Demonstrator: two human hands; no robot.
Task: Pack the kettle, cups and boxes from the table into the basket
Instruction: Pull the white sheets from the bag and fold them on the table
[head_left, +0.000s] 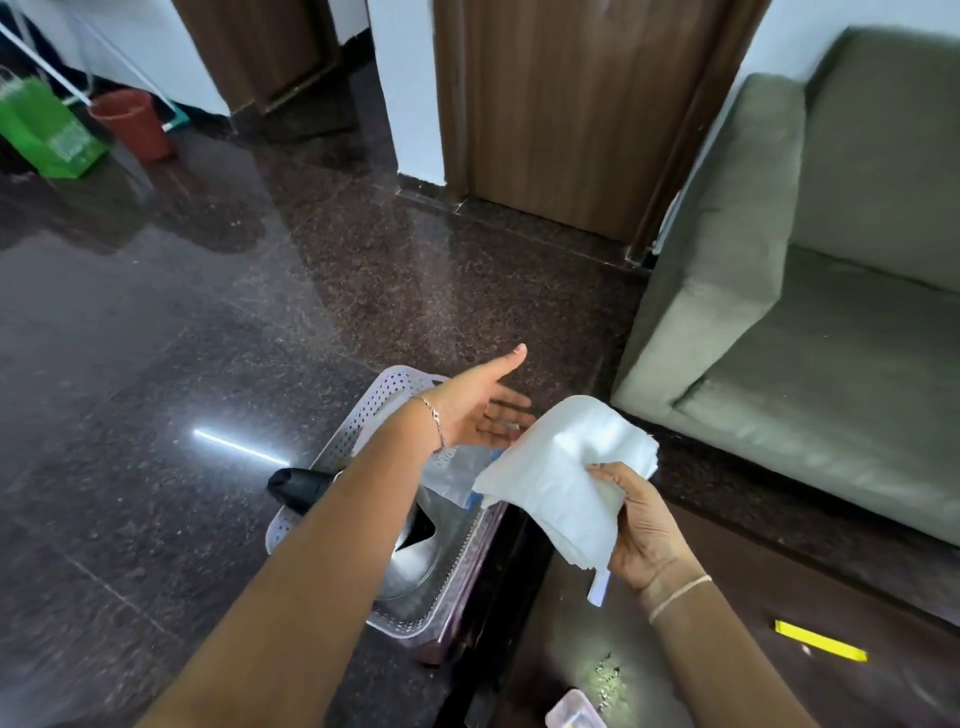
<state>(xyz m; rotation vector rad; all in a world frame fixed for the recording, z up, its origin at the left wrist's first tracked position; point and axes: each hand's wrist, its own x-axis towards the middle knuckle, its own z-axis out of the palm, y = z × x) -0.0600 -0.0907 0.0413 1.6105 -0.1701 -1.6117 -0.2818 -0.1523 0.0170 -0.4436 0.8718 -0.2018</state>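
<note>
**Holding the white stack just right of the basket**

Gripping a stack of white cups (566, 483), or so it looks, your right hand (641, 535) has its fingers clamped round the lower end; whether these are cups in a sleeve or folded paper, you cannot quite tell from here. The stack's long axis runs from near-right, at your palm, up to far-left, and its far end sits just beside your left hand (483, 410), which is spread flat, palm up, holding nothing.

That left hand hovers over the far end of the basket (363, 410). The basket stands on the floor against the left edge of the dark table (737, 670), its length running near to far. The kettle (415, 551) already lies inside, with its black handle (298, 488) poking over the left rim, and a clear packet (452, 473) rests in the far part.

So the drop point lies left of and below the stack. Your left hand is nearer to it, and looks ready to take the far end. A yellow strip (821, 642) and a clear box (571, 712) remain on the table near you.
</note>
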